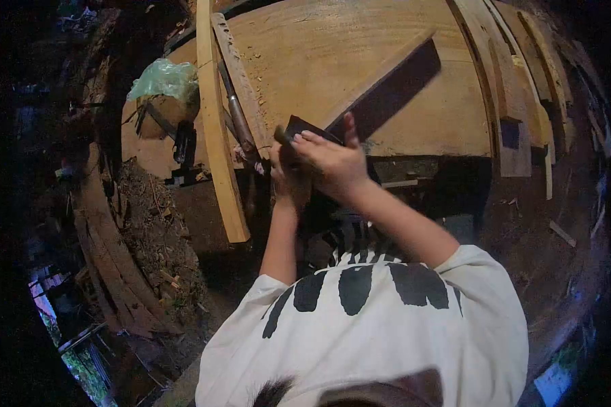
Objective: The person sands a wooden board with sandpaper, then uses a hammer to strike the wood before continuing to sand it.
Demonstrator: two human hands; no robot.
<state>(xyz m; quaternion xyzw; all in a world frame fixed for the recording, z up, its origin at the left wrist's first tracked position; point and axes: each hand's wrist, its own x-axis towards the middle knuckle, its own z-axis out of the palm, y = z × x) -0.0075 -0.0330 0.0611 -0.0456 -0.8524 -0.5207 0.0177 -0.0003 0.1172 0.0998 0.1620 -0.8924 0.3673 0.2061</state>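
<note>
My right hand point(334, 165) lies over a dark block point(310, 127), fingers stretched out and thumb raised apart. Beneath it and slightly to the left, my left hand point(290, 178) is curled against the underside of the same block; its fingers are partly hidden and blurred. The block's exact kind cannot be made out. Just beyond my hands, a wooden board point(399, 88) stands on edge at a slant, its near face in deep shadow and its narrow top edge lit. Its near end is close to the block; whether they touch is hidden.
The boards rest on a broad wooden slab point(292, 54). To the left are a long wooden strip point(215, 122), a rod-like tool point(237, 119), a toothed saw blade point(241, 68) and a green plastic bag point(163, 78). Several planks point(512, 102) line the right side.
</note>
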